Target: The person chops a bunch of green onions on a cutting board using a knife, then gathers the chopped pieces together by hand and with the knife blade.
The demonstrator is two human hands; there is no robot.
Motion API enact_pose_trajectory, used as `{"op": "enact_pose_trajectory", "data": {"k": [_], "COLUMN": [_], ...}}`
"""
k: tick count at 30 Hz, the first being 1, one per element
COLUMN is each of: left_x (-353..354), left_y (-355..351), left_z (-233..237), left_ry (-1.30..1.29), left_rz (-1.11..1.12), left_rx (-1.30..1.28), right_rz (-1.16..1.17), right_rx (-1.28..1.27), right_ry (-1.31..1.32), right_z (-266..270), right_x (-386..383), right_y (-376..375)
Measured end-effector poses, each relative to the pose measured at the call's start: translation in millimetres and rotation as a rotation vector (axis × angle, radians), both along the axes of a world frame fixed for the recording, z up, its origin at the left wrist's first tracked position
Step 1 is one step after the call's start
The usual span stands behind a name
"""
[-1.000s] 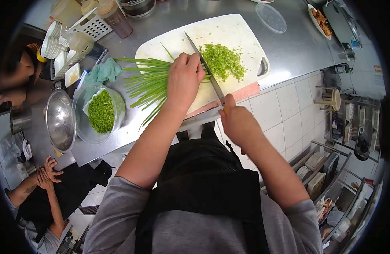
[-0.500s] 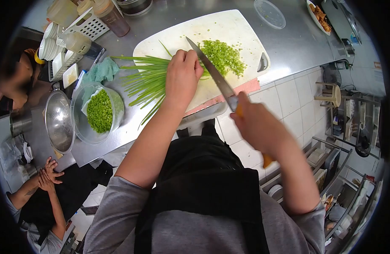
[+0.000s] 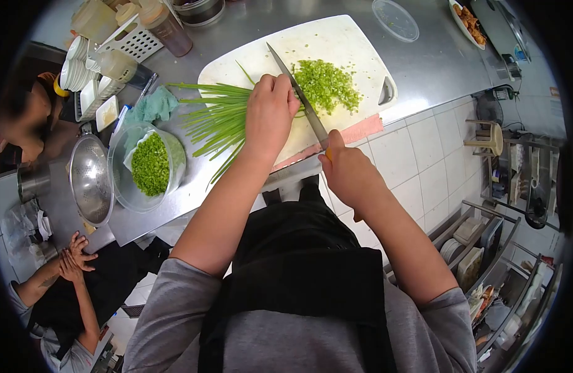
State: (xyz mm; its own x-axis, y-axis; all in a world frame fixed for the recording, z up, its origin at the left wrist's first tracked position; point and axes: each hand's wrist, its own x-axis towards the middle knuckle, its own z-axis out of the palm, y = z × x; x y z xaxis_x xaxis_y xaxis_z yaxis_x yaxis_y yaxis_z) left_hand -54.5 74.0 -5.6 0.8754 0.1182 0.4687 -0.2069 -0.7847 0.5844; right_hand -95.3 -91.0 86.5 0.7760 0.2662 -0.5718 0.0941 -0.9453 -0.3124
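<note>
Long green onions (image 3: 219,115) lie in a bunch across the left part of a white cutting board (image 3: 237,65), their leaves fanning past its left edge. My left hand (image 3: 271,112) is closed over the bunch with curled fingers, pressing it on the board. In my right hand (image 3: 348,171) is a kitchen knife (image 3: 308,112), gripped by its orange handle. The blade lies right beside my left knuckles, its tip pointing to the board's far side. Just right of the blade sits a loose heap of chopped green onion (image 3: 327,85).
Left of the board stand a clear tub (image 3: 178,163) holding chopped greens and a metal colander (image 3: 91,180). A green cloth (image 3: 153,105), sauce bottles (image 3: 165,31) and a clear lid (image 3: 396,20) are on the counter. Another person's hands (image 3: 75,256) rest together at lower left.
My right hand has moved left and slightly forward with the knife, bringing the blade closer to my left hand. My left hand still holds the green onions.
</note>
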Motion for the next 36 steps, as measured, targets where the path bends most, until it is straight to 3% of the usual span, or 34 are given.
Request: {"op": "enact_pose_trajectory", "data": {"k": [11, 17, 20, 23, 26, 31, 36], "left_x": [3, 2, -4, -12, -15, -5, 15], "left_y": [-2, -2, -1, 5, 21, 31, 22], "left_z": [3, 0, 3, 29, 41, 26, 14], "left_ry": [-0.045, 0.122, 0.078, 0.214, 0.297, 0.330, 0.321], "left_rz": [0.019, 0.034, 0.078, 0.058, -0.071, -0.206, -0.098], "left_rx": [0.076, 0.120, 0.269, 0.363, 0.451, 0.500, 0.508], "right_rz": [0.009, 0.033, 0.030, 0.031, 0.034, 0.062, 0.090], "right_rx": [0.051, 0.157, 0.190, 0.197, 0.185, 0.182, 0.179], "right_ry": [-0.013, -0.073, -0.084, -0.110, -0.122, -0.141, -0.141], "right_z": [-2, -9, -14, -16, -15, -14, -12], "right_x": [-25, -11, -6, -3, 1, 9, 13], "right_y": [-32, -40, -49, -56, -62, -70, -74]}}
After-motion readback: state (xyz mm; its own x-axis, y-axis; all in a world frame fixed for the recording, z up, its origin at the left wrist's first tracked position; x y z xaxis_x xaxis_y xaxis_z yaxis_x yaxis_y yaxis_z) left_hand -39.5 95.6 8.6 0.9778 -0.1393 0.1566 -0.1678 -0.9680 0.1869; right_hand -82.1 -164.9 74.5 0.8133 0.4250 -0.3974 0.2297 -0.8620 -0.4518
